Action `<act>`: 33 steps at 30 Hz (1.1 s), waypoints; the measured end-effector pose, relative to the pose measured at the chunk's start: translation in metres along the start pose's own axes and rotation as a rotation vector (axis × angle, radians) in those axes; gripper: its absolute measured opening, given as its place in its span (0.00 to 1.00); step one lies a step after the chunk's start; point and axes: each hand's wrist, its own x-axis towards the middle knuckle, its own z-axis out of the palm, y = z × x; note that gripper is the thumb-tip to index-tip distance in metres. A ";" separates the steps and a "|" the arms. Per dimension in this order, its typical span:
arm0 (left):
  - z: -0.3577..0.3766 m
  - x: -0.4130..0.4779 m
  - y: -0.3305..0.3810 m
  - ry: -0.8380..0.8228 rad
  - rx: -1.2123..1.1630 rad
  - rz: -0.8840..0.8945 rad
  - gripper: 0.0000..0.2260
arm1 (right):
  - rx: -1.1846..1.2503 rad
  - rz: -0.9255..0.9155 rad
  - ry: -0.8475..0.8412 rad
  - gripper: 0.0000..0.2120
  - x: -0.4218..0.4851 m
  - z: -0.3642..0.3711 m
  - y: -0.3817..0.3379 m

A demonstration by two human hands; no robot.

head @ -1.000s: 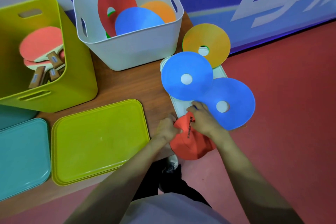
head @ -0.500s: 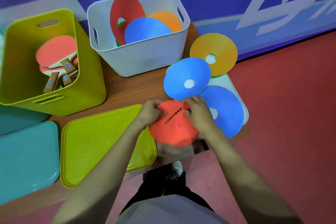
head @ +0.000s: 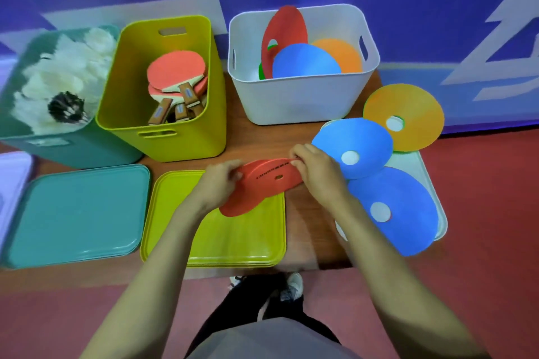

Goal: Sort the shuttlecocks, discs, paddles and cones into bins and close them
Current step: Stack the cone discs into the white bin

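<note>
We hold the red disc [head: 262, 186] at frame centre, left hand [head: 217, 181] and right hand [head: 315, 172] pinching opposite edges; it bends, so it seems light and floppy—grip the rim.

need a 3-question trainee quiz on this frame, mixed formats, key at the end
1. True or false: the left hand and the right hand both grip the red disc.
2. Which bin holds the paddles? A. teal B. yellow-green C. white
3. Fill in: not counting the held one, ___ discs lie outside the bins, at the white lid.
Key: 1 true. 2 B, the yellow-green bin. 3 three: the upper blue disc, the lower blue disc and the orange disc.
</note>
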 end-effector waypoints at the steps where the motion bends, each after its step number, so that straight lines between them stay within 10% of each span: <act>1: -0.006 -0.007 -0.008 0.057 0.023 -0.009 0.14 | 0.007 -0.034 -0.002 0.02 0.004 0.003 -0.008; 9: -0.068 -0.062 -0.090 0.457 -0.011 -0.238 0.15 | 0.115 -0.321 -0.021 0.05 0.042 0.038 -0.092; 33: -0.350 -0.148 -0.413 0.487 0.079 -0.369 0.13 | 0.225 -0.349 -0.042 0.06 0.207 0.238 -0.455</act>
